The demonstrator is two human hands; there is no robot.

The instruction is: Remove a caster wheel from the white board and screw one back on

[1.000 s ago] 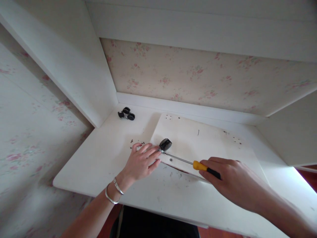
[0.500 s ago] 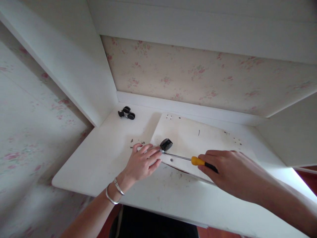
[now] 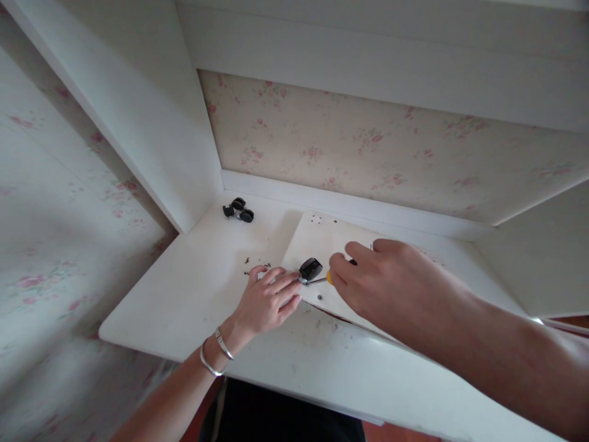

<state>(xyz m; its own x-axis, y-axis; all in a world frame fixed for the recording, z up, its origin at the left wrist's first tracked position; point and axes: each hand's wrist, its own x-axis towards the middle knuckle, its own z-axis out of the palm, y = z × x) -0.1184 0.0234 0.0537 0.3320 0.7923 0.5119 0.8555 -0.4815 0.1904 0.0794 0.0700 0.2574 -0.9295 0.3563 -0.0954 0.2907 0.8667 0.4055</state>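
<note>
A black caster wheel (image 3: 310,268) sits at the left end of a white panel (image 3: 317,242). The fingertips of my left hand (image 3: 267,302) touch the caster's metal base; the fingers are stretched out and spread. My right hand (image 3: 380,276) is closed around a screwdriver (image 3: 329,277) whose yellow handle end peeks out. Its metal shaft slants toward the caster's base, where the tip's exact contact is too small to make out. Most of the handle is hidden by my fingers.
Several loose black casters (image 3: 238,210) stand in the back left corner. Small dark screws (image 3: 247,260) lie beside my left fingers. A tall white side board (image 3: 202,147) borders the desk (image 3: 175,288) on the left, and an overhang (image 3: 368,73) spans above.
My right hand has swung up and leftward, turning over the screwdriver so that it now covers most of the handle. My left hand stays by the caster.
</note>
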